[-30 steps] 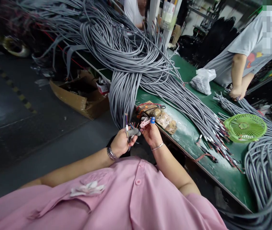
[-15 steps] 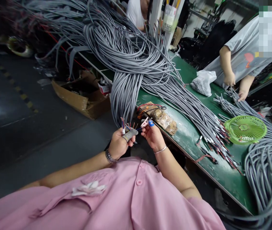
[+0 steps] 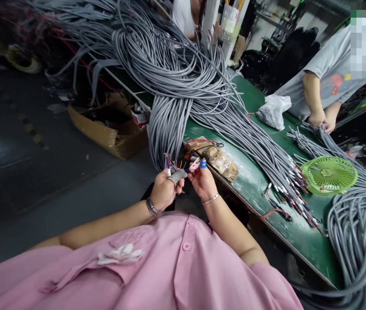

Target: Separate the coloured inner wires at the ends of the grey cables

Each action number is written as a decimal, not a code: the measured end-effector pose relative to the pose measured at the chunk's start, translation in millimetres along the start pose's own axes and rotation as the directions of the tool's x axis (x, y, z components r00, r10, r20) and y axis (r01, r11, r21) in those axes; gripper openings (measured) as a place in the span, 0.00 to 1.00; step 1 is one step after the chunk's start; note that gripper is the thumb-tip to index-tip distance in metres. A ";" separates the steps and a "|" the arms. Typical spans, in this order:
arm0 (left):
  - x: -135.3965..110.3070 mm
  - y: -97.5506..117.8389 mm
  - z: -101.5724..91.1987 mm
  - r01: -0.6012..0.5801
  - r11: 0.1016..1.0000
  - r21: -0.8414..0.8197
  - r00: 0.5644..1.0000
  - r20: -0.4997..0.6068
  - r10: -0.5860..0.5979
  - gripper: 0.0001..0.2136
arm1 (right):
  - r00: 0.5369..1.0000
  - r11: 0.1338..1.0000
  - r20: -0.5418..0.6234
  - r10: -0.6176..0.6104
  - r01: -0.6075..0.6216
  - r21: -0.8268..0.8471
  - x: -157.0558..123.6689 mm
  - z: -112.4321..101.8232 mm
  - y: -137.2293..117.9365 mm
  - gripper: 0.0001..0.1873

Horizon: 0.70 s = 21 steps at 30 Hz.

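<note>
At the middle of the head view, in front of the pink shirt, my left hand [image 3: 165, 189] is closed round a grey cable-like piece [image 3: 178, 175]. Thin coloured wires [image 3: 179, 164] fan out of its top, and a white-sleeved wire end [image 3: 168, 171] stands up by the thumb. Just to the right, my right hand [image 3: 203, 183] pinches a small pink tool or clip [image 3: 195, 164] whose kind I cannot make out, close to the wires. A blue cover [image 3: 203, 163] sits on one of its fingertips.
Long grey cables [image 3: 170, 64] lie across the green table [image 3: 244, 168]. A taped wooden block [image 3: 218, 159] is at its edge, a green fan [image 3: 329, 174] and a white plastic bag [image 3: 275, 111] farther right. A cardboard box [image 3: 102, 133] stands on the floor. A co-worker's hands [image 3: 323, 118] handle cables.
My right hand has shifted slightly left, bringing the pink thing nearer the grey piece. My left hand has moved slightly right. Across the table the co-worker's hands have come together.
</note>
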<state>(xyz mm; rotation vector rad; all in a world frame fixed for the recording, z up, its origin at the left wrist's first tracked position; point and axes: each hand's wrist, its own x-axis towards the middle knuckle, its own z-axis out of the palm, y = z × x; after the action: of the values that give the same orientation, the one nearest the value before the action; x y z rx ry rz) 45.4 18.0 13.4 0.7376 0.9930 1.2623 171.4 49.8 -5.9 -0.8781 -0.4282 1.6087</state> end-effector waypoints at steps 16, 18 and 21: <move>-6.3 -6.2 -14.7 0.056 0.997 0.049 0.998 0.040 -0.058 0.09 | 0.957 0.959 0.172 0.233 -0.197 -0.206 -9.7 -20.0 -11.8 0.30; -8.2 -5.7 -17.5 0.059 0.995 0.076 0.996 0.067 -0.064 0.09 | 0.931 0.915 0.213 0.296 -0.213 -0.343 -14.6 -23.2 -20.3 0.29; -10.1 -7.8 -21.0 0.039 0.991 0.131 0.992 0.113 -0.054 0.09 | 0.915 0.858 0.228 0.332 -0.193 -0.476 -20.6 -22.1 -30.1 0.25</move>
<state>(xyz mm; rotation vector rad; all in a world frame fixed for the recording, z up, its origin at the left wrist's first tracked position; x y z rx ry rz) 29.5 5.1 -0.3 0.8735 0.9970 1.1090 208.4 33.1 7.0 -1.0684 -0.9590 1.9526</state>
